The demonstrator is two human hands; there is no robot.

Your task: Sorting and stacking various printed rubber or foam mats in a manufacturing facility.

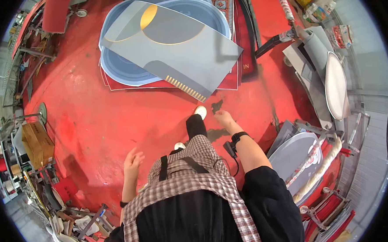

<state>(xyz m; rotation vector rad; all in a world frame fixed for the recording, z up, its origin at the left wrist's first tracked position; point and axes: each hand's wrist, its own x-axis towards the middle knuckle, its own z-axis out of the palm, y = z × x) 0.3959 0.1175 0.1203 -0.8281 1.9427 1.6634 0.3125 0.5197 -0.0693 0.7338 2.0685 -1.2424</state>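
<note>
My left hand [133,162] hangs low over the red floor, left of my checked apron [186,182], its fingers loosely stretched and apart with nothing in them. Ahead and to the right, my right hand [223,118] is curled closed beside my white shoe [200,112]; no object shows in it. Neither hand touches anything. Nearest to the right hand is a large grey mat [180,41] with a gold patch and a row of gold stripes. It lies askew on a stack of blue oval mats [128,71], with red-edged mats underneath.
A metal stand with wrapped bars [316,164] and an oval grey mat [291,154] stands at the right. Further up lean rolled sheets and a white oval piece [336,84]. A cardboard box [38,143], spools and scrap line the left side. Red floor [89,115] lies between.
</note>
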